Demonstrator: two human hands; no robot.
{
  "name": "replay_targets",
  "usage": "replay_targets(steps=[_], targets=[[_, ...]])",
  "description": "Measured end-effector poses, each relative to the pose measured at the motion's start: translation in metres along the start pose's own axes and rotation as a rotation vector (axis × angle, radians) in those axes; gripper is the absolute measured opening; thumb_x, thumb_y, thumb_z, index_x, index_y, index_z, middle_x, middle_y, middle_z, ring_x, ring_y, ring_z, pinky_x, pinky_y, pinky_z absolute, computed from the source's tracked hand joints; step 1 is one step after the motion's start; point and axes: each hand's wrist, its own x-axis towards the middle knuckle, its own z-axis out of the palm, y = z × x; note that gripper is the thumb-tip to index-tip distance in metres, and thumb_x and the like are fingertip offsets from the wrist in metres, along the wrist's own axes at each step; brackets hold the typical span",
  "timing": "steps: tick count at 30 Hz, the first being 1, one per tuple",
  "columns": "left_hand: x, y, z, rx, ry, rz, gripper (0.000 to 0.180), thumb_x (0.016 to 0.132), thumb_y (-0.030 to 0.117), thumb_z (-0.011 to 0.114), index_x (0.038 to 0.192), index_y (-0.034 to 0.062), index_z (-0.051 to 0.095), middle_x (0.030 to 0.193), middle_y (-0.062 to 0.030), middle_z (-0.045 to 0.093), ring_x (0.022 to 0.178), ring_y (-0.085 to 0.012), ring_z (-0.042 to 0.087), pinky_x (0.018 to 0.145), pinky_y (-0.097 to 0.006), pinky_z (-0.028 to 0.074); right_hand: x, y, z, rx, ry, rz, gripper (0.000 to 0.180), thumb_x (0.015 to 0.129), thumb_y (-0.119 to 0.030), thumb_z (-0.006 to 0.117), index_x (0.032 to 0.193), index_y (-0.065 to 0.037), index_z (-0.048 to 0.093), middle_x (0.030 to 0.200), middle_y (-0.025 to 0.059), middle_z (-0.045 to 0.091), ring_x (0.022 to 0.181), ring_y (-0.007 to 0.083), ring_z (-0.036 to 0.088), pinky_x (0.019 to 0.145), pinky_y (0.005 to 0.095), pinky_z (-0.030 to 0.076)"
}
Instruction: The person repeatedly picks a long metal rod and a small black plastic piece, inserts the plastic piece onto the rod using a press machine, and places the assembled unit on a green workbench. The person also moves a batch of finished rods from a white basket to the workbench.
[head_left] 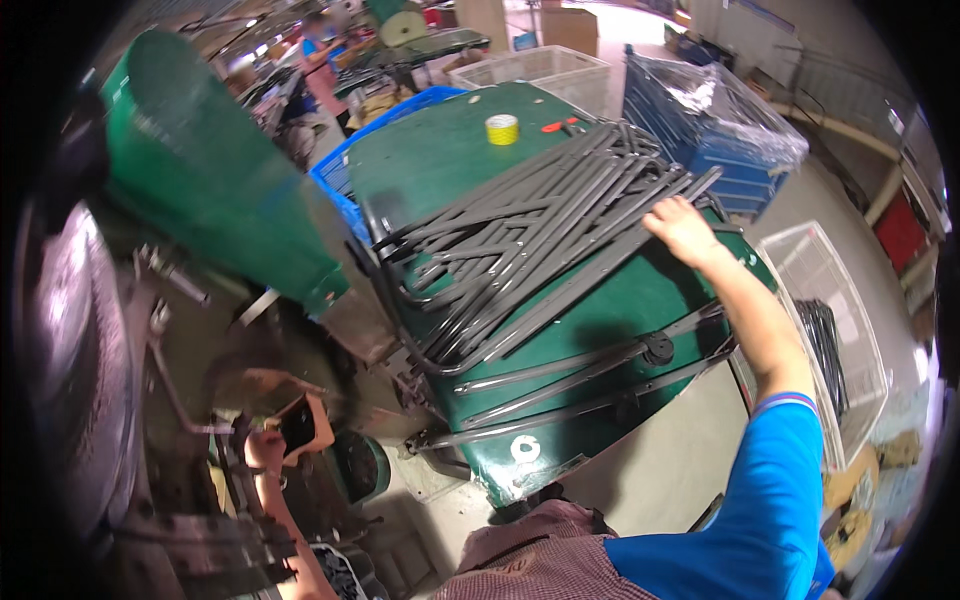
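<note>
My right hand reaches across the green table and has its fingers curled over a dark metal tube at the near right edge of a heap of black metal tubes. Some of these tubes are bent at the end. Closer to me, a few separate bars lie side by side, with a round black knob on them. Low on the left, my left hand is closed at the machine, beside an orange-brown open box with a dark inside. Whatever it grips is too small to make out.
A yellow tape roll and a red-handled tool sit at the table's far side. A large green machine guard rises at left. Blue crates stand behind, a white crate at right. Another person works far back.
</note>
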Motion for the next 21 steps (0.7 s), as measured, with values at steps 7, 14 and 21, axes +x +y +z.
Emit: replay_targets(steps=[7, 14, 21], targets=[[-0.007, -0.038, 0.019, -0.312, 0.031, -0.177, 0.011, 0.066, 0.016, 0.069, 0.073, 0.0077, 0.072, 0.065, -0.0106, 0.067, 0.061, -0.0198, 0.067, 0.060, -0.033, 0.053, 0.010, -0.045, -0.111, 0.084, 0.111, -0.188, 0.018, 0.075, -0.010, 0.057, 0.091, -0.006, 0.052, 0.084, 0.0130, 0.048, 0.087, 0.0318, 0.053, 0.074, 0.0411, 0.045], [-0.116, 0.000, -0.090, -1.270, -0.089, -0.574, 0.016, 0.076, 0.004, 0.064, 0.090, -0.0034, 0.065, 0.071, -0.0150, 0.067, 0.060, -0.0247, 0.066, 0.061, -0.036, 0.055, 0.013, -0.170, -0.170, 0.234, 0.011, -0.508, 0.022, 0.071, -0.011, 0.065, 0.086, -0.007, 0.050, 0.074, 0.0101, 0.046, 0.061, 0.0281, 0.056, 0.052, 0.0390, 0.045], [-0.185, 0.097, -0.162, -1.412, -0.367, -0.626, 0.014, 0.082, 0.002, 0.063, 0.088, -0.0102, 0.064, 0.070, -0.0153, 0.065, 0.055, -0.0206, 0.062, 0.054, -0.030, 0.052, -0.005, -0.268, -0.182, 0.382, -0.106, -0.734, 0.027, 0.066, -0.009, 0.070, 0.089, -0.008, 0.054, 0.074, 0.0066, 0.049, 0.061, 0.0240, 0.058, 0.052, 0.0361, 0.048]])
